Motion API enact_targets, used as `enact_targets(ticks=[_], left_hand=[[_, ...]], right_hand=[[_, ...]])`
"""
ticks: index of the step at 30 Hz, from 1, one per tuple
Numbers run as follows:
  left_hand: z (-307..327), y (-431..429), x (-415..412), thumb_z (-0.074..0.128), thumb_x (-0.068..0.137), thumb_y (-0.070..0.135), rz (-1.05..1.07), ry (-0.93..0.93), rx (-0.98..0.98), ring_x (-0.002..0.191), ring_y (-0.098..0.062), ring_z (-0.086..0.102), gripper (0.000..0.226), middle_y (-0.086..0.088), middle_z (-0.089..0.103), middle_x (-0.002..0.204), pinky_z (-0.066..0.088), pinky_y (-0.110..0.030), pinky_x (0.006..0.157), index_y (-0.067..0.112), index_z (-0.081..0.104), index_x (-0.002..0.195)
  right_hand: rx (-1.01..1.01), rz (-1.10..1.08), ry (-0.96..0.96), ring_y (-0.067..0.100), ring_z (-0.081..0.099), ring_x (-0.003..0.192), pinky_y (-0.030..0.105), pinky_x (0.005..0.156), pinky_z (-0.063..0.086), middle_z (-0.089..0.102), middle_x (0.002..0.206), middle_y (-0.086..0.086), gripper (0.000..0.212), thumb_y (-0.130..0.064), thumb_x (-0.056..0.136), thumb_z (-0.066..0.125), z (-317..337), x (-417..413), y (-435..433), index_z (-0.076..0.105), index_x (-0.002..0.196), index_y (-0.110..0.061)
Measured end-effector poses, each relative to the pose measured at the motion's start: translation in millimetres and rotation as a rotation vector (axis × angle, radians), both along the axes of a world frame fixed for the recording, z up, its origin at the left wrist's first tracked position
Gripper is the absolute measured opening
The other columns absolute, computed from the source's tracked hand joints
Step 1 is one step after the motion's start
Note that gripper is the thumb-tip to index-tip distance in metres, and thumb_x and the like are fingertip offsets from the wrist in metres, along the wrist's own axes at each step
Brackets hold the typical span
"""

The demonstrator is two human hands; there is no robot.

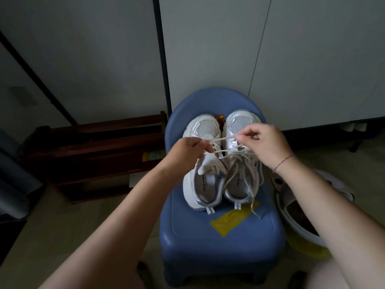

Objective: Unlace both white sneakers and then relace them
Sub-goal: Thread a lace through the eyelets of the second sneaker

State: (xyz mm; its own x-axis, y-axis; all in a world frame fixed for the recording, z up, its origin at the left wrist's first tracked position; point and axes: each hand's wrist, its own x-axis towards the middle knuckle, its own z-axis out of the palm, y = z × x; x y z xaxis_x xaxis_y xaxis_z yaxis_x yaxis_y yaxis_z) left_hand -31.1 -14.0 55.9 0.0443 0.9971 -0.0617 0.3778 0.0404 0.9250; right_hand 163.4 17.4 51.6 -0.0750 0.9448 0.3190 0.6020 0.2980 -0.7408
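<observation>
Two white sneakers stand side by side on a blue plastic chair (218, 236), toes pointing away from me. The left sneaker (203, 184) has its tongue pulled up. Over the right sneaker (239, 180) lie loose laces that trail down onto the seat. A white lace (220, 139) is stretched taut between my hands above the shoes. My left hand (187, 151) pinches one end of it. My right hand (264, 142) pinches the other end over the right sneaker's toe.
A yellow tape patch (233, 220) is stuck on the seat in front of the heels. A dark wooden rack (93, 153) stands to the left. A white basin (302, 215) sits on the floor at the right. White cabinet panels (229, 49) rise behind the chair.
</observation>
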Motion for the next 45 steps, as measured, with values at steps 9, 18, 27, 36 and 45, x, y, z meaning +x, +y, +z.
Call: enact_targets(ticks=[9,18,27,36,45], left_hand=[[-12.6,-5.5,11.1,0.063,0.094,0.022,0.029,-0.178,-0.019,0.043,-0.007,0.045,0.023,0.002,0.066,0.055,0.041,-0.022,0.053,0.014,0.073,0.074],[-37.1,-27.3,35.6,0.065,0.090,0.039,0.374,-0.880,-0.697,0.042,-0.009,0.039,0.040,0.003,0.041,0.043,0.042,-0.021,0.049,0.013,0.047,0.066],[-49.1,-4.5,46.7,0.059,0.087,0.058,0.488,-1.159,-0.697,0.071,-0.017,0.057,0.060,-0.009,0.062,0.085,0.046,-0.023,0.063,0.002,0.060,0.109],[-49.9,-5.6,50.5,0.057,0.091,0.051,0.548,-1.189,-0.623,0.078,-0.017,0.063,0.060,-0.007,0.067,0.097,0.051,-0.024,0.065,0.002,0.059,0.126],[-50.1,-7.1,48.4,0.056,0.092,0.051,0.528,-1.160,-0.611,0.078,-0.018,0.062,0.053,-0.006,0.067,0.095,0.050,-0.026,0.066,0.003,0.062,0.113]], right_hand=[[-0.010,0.256,-0.028,0.004,0.065,0.078,0.023,0.077,0.053,0.071,0.085,-0.009,0.017,-0.010,0.086,0.064,-7.1,-28.1,-11.3,0.071,0.095,-0.023],[-0.128,0.067,0.101,0.010,0.062,0.070,0.022,0.072,0.051,0.070,0.077,0.001,0.015,-0.007,0.079,0.072,-18.9,-16.7,4.3,0.069,0.074,-0.022],[-0.144,0.039,-0.026,0.011,0.065,0.076,0.025,0.078,0.052,0.070,0.077,-0.005,0.006,-0.012,0.077,0.075,-29.3,-29.9,12.3,0.075,0.079,-0.018],[-0.126,0.099,-0.296,0.010,0.058,0.076,0.023,0.072,0.044,0.065,0.082,-0.005,0.005,-0.017,0.084,0.067,-26.5,-29.7,13.0,0.071,0.083,-0.021],[-0.099,0.028,-0.408,0.016,0.060,0.082,0.025,0.075,0.046,0.069,0.090,-0.002,0.007,-0.018,0.086,0.065,-22.5,-34.8,15.1,0.071,0.084,-0.020]])
